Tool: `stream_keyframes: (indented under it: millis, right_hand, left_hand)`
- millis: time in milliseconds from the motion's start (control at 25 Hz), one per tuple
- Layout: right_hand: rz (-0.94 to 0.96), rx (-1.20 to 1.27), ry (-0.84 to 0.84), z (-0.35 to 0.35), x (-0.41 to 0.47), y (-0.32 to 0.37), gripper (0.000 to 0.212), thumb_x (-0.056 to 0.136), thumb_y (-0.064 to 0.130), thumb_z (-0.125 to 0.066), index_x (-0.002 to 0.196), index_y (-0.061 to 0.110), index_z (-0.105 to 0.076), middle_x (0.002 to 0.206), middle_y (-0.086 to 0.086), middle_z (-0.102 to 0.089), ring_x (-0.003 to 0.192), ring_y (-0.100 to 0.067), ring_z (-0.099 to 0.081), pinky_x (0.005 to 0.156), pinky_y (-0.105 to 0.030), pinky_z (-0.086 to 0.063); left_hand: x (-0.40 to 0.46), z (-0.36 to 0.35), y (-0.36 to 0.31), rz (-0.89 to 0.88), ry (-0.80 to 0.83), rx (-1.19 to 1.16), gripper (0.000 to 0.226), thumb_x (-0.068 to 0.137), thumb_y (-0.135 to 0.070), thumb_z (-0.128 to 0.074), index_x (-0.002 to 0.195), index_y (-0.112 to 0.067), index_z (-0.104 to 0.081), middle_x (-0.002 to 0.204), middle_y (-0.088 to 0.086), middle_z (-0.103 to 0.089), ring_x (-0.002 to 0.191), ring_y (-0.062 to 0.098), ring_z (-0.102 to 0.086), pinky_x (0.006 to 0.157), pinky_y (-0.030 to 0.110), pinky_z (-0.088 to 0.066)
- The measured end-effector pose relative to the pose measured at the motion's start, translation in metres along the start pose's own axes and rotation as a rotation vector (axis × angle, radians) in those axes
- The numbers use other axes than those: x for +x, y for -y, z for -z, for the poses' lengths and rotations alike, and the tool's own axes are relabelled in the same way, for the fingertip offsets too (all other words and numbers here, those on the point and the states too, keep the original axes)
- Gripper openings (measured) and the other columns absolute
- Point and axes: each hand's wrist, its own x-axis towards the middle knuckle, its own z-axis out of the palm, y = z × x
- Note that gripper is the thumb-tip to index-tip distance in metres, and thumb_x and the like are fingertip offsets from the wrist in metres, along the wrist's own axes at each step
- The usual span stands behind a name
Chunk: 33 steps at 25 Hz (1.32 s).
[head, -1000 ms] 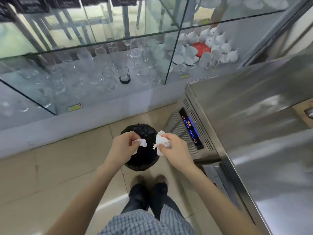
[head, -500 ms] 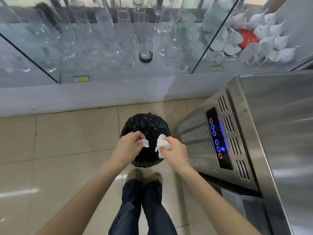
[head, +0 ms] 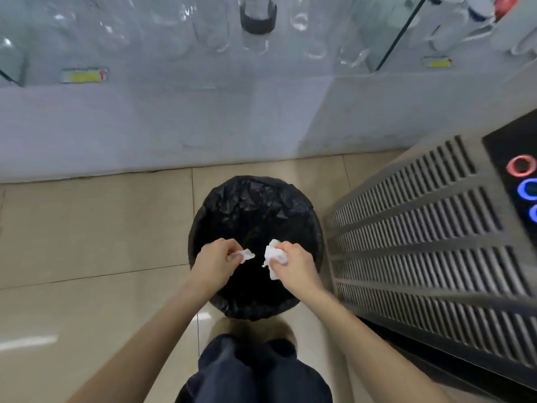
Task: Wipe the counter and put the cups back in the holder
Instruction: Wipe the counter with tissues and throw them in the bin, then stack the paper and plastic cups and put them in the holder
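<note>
- Head view looks pretty much straight down: both hands hang over the open mouth of a round bin lined with a black bag (head: 255,207), which stands on the tiled floor.
- Left hand (head: 213,261) is pinched closed on a small scrap of white tissue (head: 245,254); right hand (head: 296,264) is closed around a bigger crumpled wad of tissue (head: 273,255). The two pieces sit apart with a gap between them.
- What matters here: the bin opening lies directly below both grips, and both hands are inside the rim's outline, near its closer edge. So neither hand looks better placed; letting go should probably drop both bits in.
- Right hand is closer to the steel appliance with the vent slats (head: 421,228), beside the bin.
- Counter isn't in view. Glasses (head: 257,21) stand behind the cabinet glass up top, plus what looks like white cups at the top right corner, but too blurry to say if that's the holder.
</note>
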Motion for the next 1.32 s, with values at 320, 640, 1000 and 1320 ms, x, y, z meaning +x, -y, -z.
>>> stream_keyframes:
  millis: [320, 640, 1000, 1320]
  right_hand:
    - [-0.023, -0.069, 0.042, -0.065, 0.074, -0.055, 0.021, 0.089, 0.020, -0.045, 0.104, 0.011, -0.056, 0.106, -0.016, -0.060, 0.097, -0.035, -0.058, 0.074, -0.035, -0.044]
    - [-0.010, -0.164, 0.165, -0.053, 0.058, -0.053, 0.059, 0.086, 0.027, -0.057, 0.138, 0.017, -0.031, 0.142, -0.010, -0.041, 0.129, -0.028, -0.039, 0.104, -0.041, -0.038]
    - [0.035, -0.426, 0.182, 0.034, -0.026, 0.013, 0.078, 0.083, 0.040, -0.057, 0.143, 0.026, -0.009, 0.157, -0.002, -0.007, 0.144, -0.025, 0.004, 0.116, -0.048, 0.002]
    - [0.109, -0.472, 0.012, 0.141, -0.106, 0.105, 0.082, 0.083, 0.045, -0.054, 0.143, 0.028, -0.001, 0.157, -0.003, 0.007, 0.142, -0.025, 0.016, 0.114, -0.051, 0.011]
  left_hand:
    - [0.055, -0.071, 0.052, -0.016, 0.039, 0.035, 0.020, 0.087, -0.011, -0.047, 0.098, -0.010, -0.063, 0.099, 0.010, -0.060, 0.087, 0.026, -0.059, 0.068, 0.030, -0.043]
    - [0.040, -0.058, 0.046, 0.015, 0.171, 0.154, 0.047, 0.087, -0.021, -0.052, 0.133, -0.016, -0.040, 0.135, 0.009, -0.050, 0.121, 0.027, -0.050, 0.097, 0.036, -0.042]
    - [-0.022, 0.025, -0.036, 0.016, 0.255, 0.460, 0.067, 0.089, -0.040, -0.044, 0.143, -0.023, -0.009, 0.155, 0.006, -0.018, 0.142, 0.028, -0.017, 0.116, 0.047, -0.014]
    - [-0.080, 0.145, -0.128, -0.108, 0.088, 0.456, 0.074, 0.087, -0.049, -0.042, 0.143, -0.026, 0.001, 0.157, 0.007, -0.005, 0.144, 0.030, -0.005, 0.118, 0.045, -0.008]
